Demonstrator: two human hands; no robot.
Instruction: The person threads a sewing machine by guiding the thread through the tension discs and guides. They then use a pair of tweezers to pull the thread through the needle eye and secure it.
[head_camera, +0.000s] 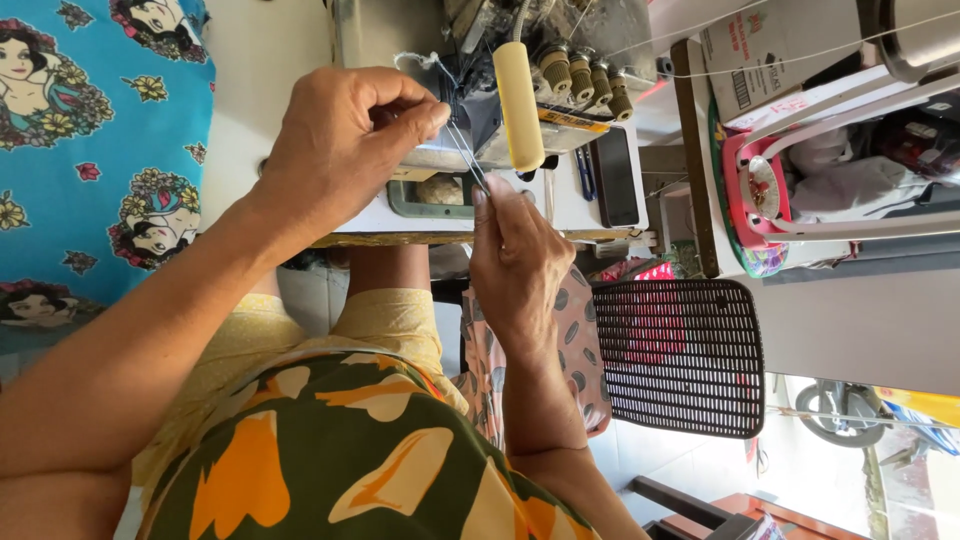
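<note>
My left hand pinches thumb and forefinger together in front of a grey overlock sewing machine. Thin pale strands, which look like thread, run from that pinch down to the fingertips of my right hand. My right hand is just below, at the table's near edge, with its fingers closed on the lower end of the strands. A cream-yellow cylinder and a row of ribbed tension knobs sit on the machine beside my hands.
Blue printed fabric covers the left of the white table. A dark phone lies on the table right of the machine. A black mesh chair and a shelf with a pink basket stand further right.
</note>
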